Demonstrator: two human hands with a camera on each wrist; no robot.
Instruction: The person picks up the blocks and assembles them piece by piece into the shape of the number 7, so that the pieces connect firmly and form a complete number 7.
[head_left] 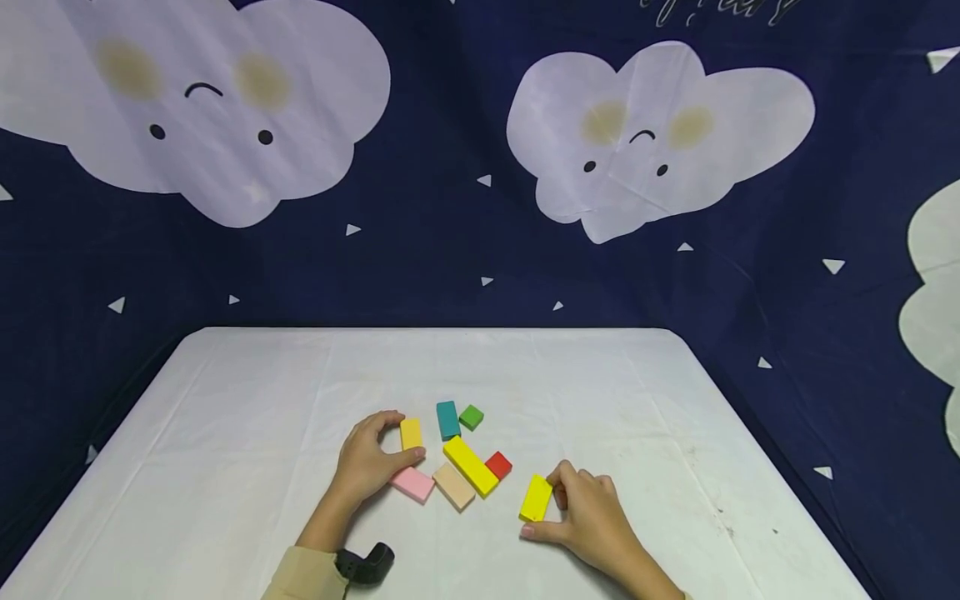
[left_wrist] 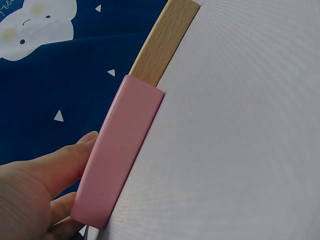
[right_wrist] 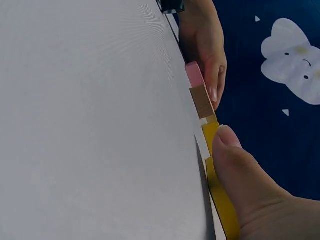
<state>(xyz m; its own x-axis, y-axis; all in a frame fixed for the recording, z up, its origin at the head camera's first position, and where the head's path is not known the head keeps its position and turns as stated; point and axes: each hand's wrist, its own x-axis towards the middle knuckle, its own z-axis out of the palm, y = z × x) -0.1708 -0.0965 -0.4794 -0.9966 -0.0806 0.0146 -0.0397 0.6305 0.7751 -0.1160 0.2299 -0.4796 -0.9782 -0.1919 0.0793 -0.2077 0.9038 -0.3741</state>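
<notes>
In the head view my left hand [head_left: 367,462] pinches an orange-yellow block [head_left: 411,434] by its two ends, thumb at the near end. Just below that thumb lies a pink block [head_left: 412,484], which fills much of the left wrist view and hides part of the hand. To the right, my right hand [head_left: 592,517] holds a bright yellow block [head_left: 536,498] between thumb and forefinger. Between the hands lie a long yellow block [head_left: 470,467], a plain wood block [head_left: 453,487], a red block [head_left: 498,466], a teal block [head_left: 447,421] and a green block [head_left: 471,417].
All the blocks are on a white-covered table [head_left: 247,400]. Behind its far edge hangs a dark blue cloth [head_left: 435,267] printed with clouds and triangles. A black band with a device [head_left: 365,564] sits on the left wrist, by a beige sleeve [head_left: 306,575].
</notes>
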